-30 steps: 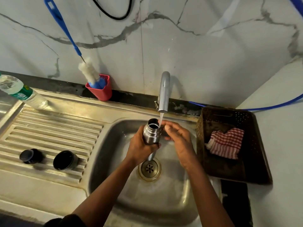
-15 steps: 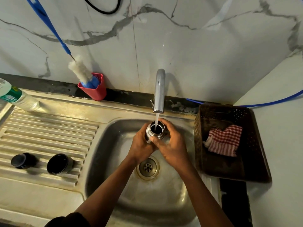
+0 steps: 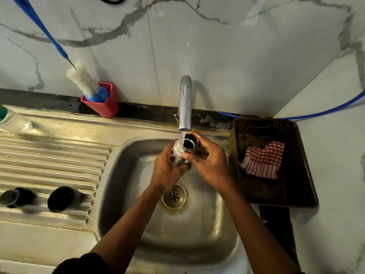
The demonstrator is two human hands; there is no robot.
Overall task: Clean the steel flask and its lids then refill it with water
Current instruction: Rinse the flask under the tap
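Observation:
The steel flask (image 3: 189, 144) is held over the sink basin (image 3: 128, 190), mouth up, just under the tap spout (image 3: 185, 103). Running water strikes the left side of its rim and runs down the outside. My left hand (image 3: 167, 171) grips the flask's body from the left. My right hand (image 3: 211, 163) grips its neck and rim from the right. Most of the flask body is hidden by my fingers. Two black lids lie on the ribbed drainboard at the left: a small stopper (image 3: 13, 197) and a wider cup lid (image 3: 63, 198).
A red holder (image 3: 102, 103) with a blue-handled white bottle brush (image 3: 83, 80) stands against the marble wall. A plastic bottle (image 3: 13, 121) lies at the far left. A brown basket (image 3: 296, 175) holding a red checked cloth (image 3: 262, 159) sits right of the sink. The drain (image 3: 173, 196) lies below my hands.
The flask has shifted slightly right, so the stream that ran into its mouth now hits the left rim and spills down the outside. Both hands keep their hold.

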